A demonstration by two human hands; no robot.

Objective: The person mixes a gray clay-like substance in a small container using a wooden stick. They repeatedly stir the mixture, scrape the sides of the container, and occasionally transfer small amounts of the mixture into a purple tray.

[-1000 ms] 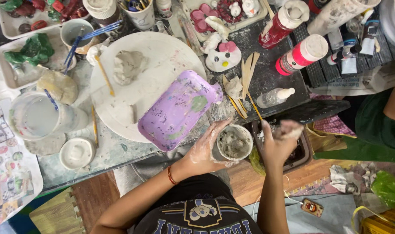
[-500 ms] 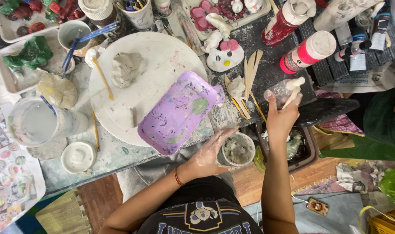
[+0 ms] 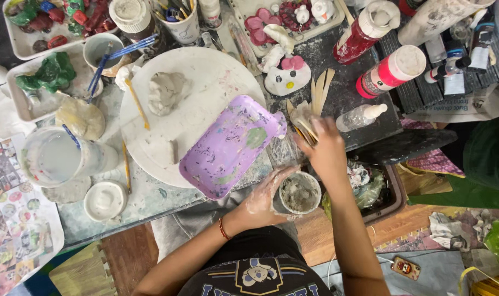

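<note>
My left hand (image 3: 263,198), smeared with white clay, is wrapped around a small round tub of grey clay (image 3: 300,192) at the table's near edge. My right hand (image 3: 325,147) reaches forward over a bundle of wooden modelling sticks (image 3: 310,112) and touches them; whether it grips one is hidden. A purple plastic tray (image 3: 227,147) lies tilted on the round white board (image 3: 205,82), just left of both hands. A lump of grey clay (image 3: 166,91) sits on the board's far left.
Red and pink paint bottles (image 3: 389,71), a small clear squeeze bottle (image 3: 360,116), a white cat-shaped figure (image 3: 285,78), a water cup (image 3: 55,156), a brush cup (image 3: 181,16) and trays of painted pieces (image 3: 38,27) crowd the table. Another person's green sleeve (image 3: 488,159) is at the right.
My right hand rose from beside the tub to the squeeze bottle, then moved left and down onto the wooden sticks. My left hand stayed on the tub.
</note>
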